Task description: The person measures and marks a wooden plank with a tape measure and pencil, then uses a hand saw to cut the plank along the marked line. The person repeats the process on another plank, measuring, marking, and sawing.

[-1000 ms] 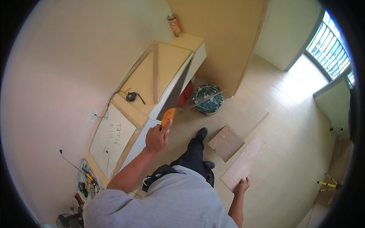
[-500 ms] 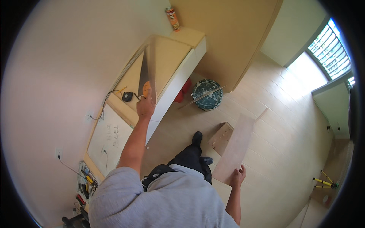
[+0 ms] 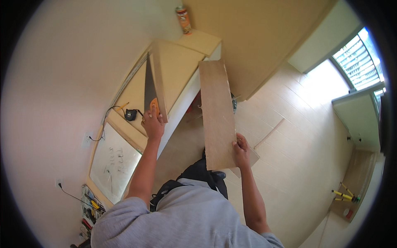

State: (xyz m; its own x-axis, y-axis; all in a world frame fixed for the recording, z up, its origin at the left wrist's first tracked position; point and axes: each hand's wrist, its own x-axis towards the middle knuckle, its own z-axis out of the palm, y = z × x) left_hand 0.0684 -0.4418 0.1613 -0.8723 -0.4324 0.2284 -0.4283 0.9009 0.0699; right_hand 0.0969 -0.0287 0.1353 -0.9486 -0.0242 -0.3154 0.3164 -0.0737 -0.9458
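Observation:
My left hand (image 3: pixel 153 125) is closed by the orange handle (image 3: pixel 154 105) of a handsaw, whose dark blade (image 3: pixel 149 84) points away over the cabinet top (image 3: pixel 178 62). Right beside the blade runs a narrow wooden board (image 3: pixel 159 80); its near end touches or almost touches my fingers, and I cannot tell whether they hold it too. My right hand (image 3: pixel 241 149) grips a wide, flat wooden board (image 3: pixel 217 107) by its near right edge, thumb on top. This board is held up over the floor, in front of my legs, and covers most of a round bucket lid (image 3: pixel 234 104).
A black tape measure (image 3: pixel 131 115) and a yellow pencil (image 3: pixel 123 106) lie left of the saw. An orange can (image 3: pixel 183 20) stands at the far end. Assorted tools (image 3: pixel 93 206) lie near left. On the floor is a thin wood strip (image 3: pixel 269 133); a yellow tripod (image 3: pixel 345 194) is at right.
My right hand has raised the wide board and swung it left, from low at my right side to in front of me. My left hand stays at the saw handle, and the view has shifted slightly.

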